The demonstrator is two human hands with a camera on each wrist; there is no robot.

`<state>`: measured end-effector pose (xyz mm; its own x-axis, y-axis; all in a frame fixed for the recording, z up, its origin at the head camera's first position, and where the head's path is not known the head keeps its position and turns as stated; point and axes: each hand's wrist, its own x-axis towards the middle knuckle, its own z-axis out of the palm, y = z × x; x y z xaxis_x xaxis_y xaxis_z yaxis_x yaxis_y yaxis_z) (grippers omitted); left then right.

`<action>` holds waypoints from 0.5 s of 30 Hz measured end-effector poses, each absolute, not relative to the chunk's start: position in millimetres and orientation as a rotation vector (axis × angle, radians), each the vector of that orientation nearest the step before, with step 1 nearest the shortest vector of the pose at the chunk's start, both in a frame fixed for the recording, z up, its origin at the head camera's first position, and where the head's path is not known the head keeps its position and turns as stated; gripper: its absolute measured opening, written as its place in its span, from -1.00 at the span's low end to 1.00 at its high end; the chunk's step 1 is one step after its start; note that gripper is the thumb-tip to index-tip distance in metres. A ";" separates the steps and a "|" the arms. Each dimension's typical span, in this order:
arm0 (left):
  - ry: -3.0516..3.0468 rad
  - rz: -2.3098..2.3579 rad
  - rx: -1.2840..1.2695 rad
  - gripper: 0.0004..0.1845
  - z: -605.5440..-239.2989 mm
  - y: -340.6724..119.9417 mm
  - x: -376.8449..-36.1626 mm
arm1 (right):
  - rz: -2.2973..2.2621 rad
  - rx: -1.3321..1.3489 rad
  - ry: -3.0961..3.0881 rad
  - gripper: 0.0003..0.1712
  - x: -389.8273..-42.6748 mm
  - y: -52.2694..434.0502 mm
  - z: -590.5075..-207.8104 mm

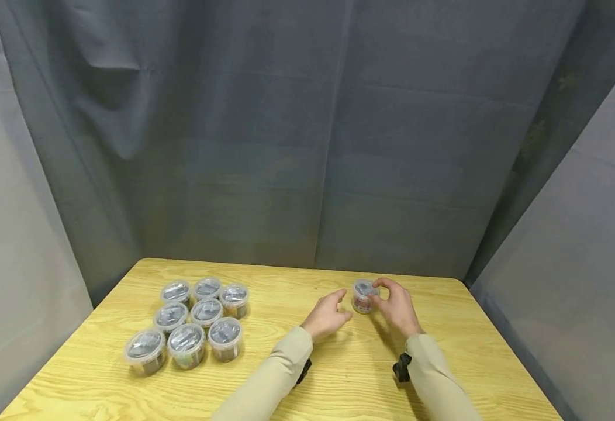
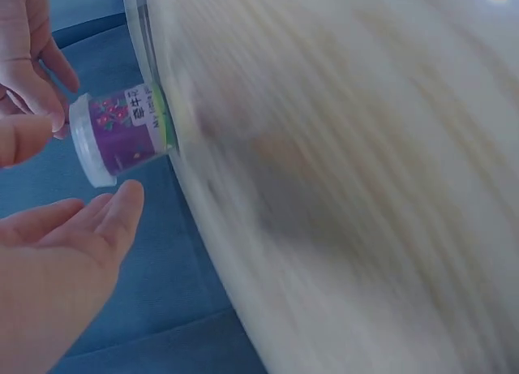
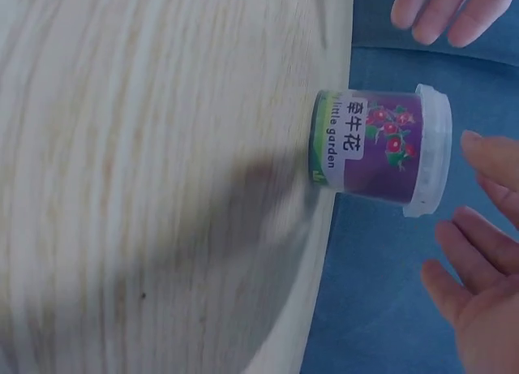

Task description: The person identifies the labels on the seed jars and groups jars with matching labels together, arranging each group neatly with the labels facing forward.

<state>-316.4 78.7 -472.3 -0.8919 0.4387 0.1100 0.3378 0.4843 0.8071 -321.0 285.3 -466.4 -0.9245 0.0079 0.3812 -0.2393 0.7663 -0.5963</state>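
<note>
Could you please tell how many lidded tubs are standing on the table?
9. One tub stands between the left hand and right hand. At the left side of the table are three back tubs, two middle tubs and three front tubs. None seems hidden.

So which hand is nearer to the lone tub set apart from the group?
The right hand: in the head view its fingertips overlap the right side of the tub, while the left hand is on the tub's left, with a visible gap between.
</note>
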 end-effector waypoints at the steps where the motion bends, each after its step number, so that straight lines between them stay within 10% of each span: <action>1: 2.623 1.369 0.699 -0.34 -471.2 74.4 -315.7 | 0.927 0.184 -2.580 -0.68 -320.8 284.2 -466.0; 15: 2.770 1.217 0.748 -0.40 -452.6 24.6 -304.0 | 0.855 0.351 -2.516 -0.68 -312.5 258.8 -462.5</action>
<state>-304.0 24.6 -452.6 -0.8845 0.4362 0.1657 0.4170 0.5797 0.7000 -312.5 258.8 -462.5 -0.8631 -0.0912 0.4967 -0.3749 0.7747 -0.5092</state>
